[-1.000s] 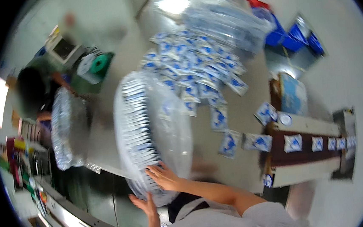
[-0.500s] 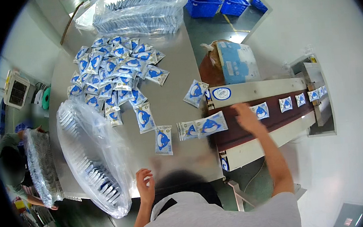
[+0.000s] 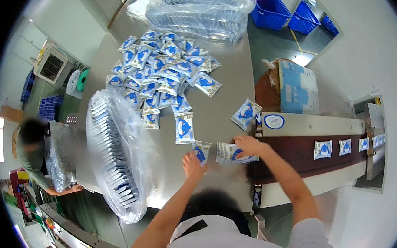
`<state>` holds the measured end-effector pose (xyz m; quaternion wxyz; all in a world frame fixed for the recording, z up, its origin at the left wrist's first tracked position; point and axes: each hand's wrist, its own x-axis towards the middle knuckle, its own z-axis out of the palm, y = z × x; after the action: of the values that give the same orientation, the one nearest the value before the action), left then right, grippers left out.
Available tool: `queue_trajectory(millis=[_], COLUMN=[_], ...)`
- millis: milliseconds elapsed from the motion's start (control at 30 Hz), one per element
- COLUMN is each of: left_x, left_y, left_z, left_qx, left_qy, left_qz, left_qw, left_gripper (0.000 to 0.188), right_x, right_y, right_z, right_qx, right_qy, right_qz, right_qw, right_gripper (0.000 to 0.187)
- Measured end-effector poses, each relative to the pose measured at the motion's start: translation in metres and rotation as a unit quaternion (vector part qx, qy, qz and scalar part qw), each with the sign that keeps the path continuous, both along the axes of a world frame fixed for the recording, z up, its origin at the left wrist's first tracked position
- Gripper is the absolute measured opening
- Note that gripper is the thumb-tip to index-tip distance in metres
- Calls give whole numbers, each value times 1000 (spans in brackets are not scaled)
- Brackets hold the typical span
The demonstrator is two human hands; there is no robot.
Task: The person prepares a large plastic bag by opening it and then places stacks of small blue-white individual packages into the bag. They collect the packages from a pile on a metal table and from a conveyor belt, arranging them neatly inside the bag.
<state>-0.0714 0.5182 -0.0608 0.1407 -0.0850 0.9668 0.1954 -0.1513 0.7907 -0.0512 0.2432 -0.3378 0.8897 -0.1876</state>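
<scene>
My left hand (image 3: 194, 166) is closed, with its curled fingers on the lower left edge of a small white and blue packet (image 3: 202, 150) printed with a whale-like cartoon. Just right of it, my right hand (image 3: 249, 146) bends over an overlapping row of the same packets (image 3: 229, 153) at the table's right edge, fingers closed on its top side. What the undersides of both hands touch is hidden. One packet (image 3: 184, 128) lies above my left hand, and a tilted one (image 3: 246, 114) lies beyond my right hand. A large loose pile of packets (image 3: 161, 71) covers the metal table (image 3: 227, 98) farther away.
A conveyor belt (image 3: 294, 153) at the right bears several spaced packets (image 3: 323, 149). Clear bags of lined-up packets stand at the table's left (image 3: 112, 154) and far end (image 3: 194, 14). A carton (image 3: 298, 86) sits behind the conveyor. Another person (image 3: 35, 151) handles a clear bag at far left.
My right hand has come left from the belt to the overlapping packets, which are now bunched closer. My left hand has reached forward onto a packet. The view has shifted.
</scene>
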Motion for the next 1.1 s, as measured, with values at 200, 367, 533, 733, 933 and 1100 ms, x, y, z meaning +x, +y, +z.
queue_trajectory(millis=[200,367,533,733,933,1100], left_x=[-4,52,61,62,117,146], left_y=[-42,-75,-54,-105,-138,-177], left_z=[-38,16,70,78,66,124], left_qx=[206,639,664,727,429,227], left_qy=[-155,-197,-73,-149,-89,59], left_qz=[87,226,188,127,20,16], left_qw=[962,708,720,658,899,972], left_gripper=[65,64,86,77,54,56], right_x=[49,95,126,114,111,122], right_y=[-59,-89,-177,-214,-241,-237], right_z=[8,6,9,97,114,24], right_qx=[169,-13,-402,-434,-98,98], right_qy=[-94,-212,-314,-186,-53,65], right_qz=[-158,-386,-541,-344,-293,-225], right_qw=[968,898,669,812,950,967], right_gripper=[100,97,89,102,107,104])
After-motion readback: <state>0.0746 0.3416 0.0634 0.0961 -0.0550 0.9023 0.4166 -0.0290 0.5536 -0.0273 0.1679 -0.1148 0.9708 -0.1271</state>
